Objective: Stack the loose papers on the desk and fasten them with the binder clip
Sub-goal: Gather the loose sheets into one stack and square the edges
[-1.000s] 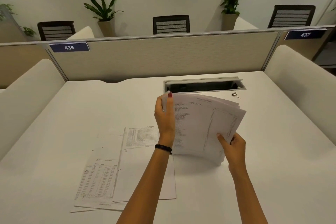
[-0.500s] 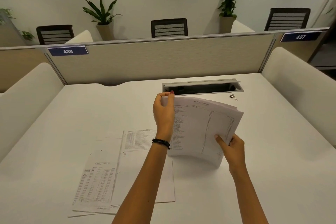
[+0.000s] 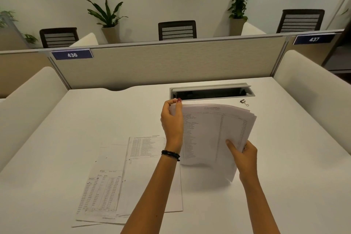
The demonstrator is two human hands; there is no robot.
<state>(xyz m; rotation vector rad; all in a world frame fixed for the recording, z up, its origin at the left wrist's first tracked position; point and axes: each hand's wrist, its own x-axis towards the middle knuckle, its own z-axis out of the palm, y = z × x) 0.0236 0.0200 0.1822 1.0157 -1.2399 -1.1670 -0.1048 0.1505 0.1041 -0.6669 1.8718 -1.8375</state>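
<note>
Both hands grip fanned paper sheaf [image 3: 212,135] upright over desk [image 3: 57,138] — left hand [image 3: 171,121] pinching top-left corner, right hand [image 3: 245,156] clamping lower-right edge. Binder clip [image 3: 244,102] lies at one o'clock, nearer right hand — loose sheets [image 3: 121,180] at seven o'clock.

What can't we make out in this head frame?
- Printed text on the held sheaf of papers: too small, blurred.
- Left hand fingers: behind the sheaf's top corner.
- Loose sheets on the desk: count unclear, overlapped and crossed by the left forearm.
- Binder clip: tiny, no detail.
- Cable tray interior: dark.
</note>
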